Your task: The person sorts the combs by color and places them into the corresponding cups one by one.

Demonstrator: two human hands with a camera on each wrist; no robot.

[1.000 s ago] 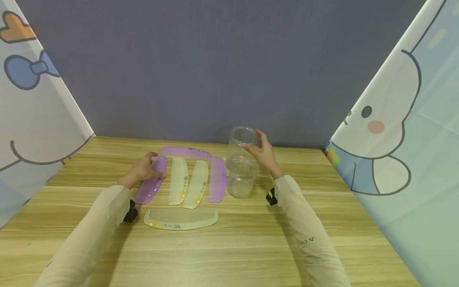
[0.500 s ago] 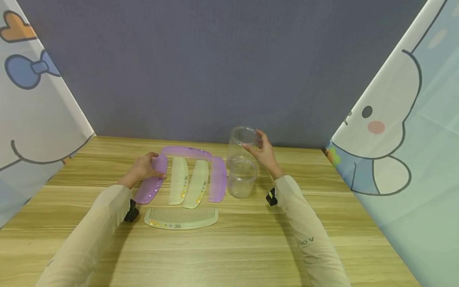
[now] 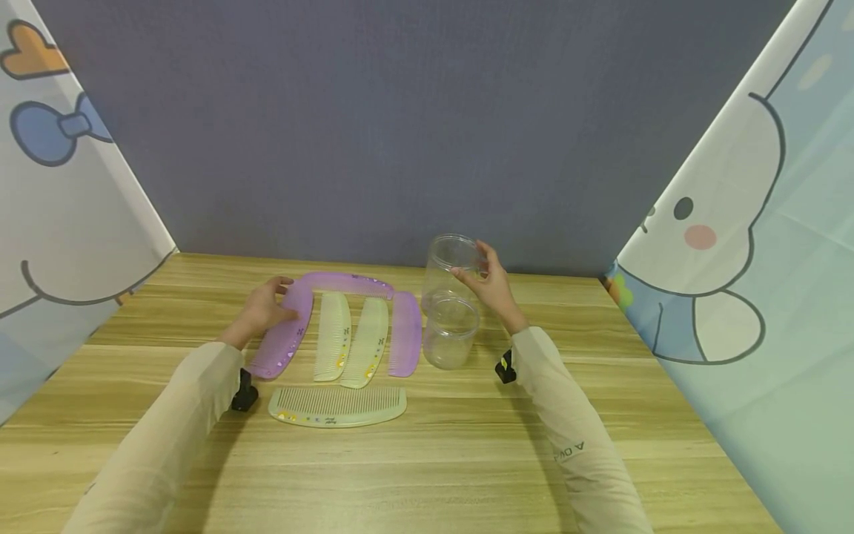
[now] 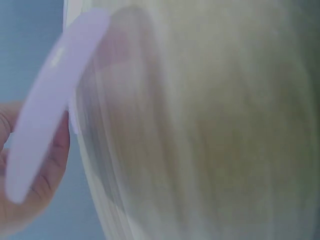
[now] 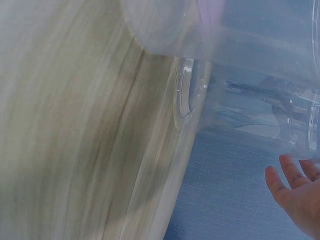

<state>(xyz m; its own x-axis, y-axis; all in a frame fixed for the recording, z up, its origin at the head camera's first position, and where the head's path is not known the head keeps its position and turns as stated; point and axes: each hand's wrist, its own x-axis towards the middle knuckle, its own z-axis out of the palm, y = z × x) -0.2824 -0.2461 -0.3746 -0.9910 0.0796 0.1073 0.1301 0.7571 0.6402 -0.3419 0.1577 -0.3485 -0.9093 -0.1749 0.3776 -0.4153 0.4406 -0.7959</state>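
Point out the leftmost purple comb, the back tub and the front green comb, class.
Leftmost purple comb (image 3: 289, 338), head view, its body.
Back tub (image 3: 438, 278), head view, its side wall.
Front green comb (image 3: 337, 417), head view, its spine.

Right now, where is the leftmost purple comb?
In the head view, the leftmost purple comb sits left of centre by the left hand, a pale green comb to its right.

purple comb was partly hidden by left hand | front pale comb: lettering was unreadably small | right wrist view's edge cropped right hand, clear tub
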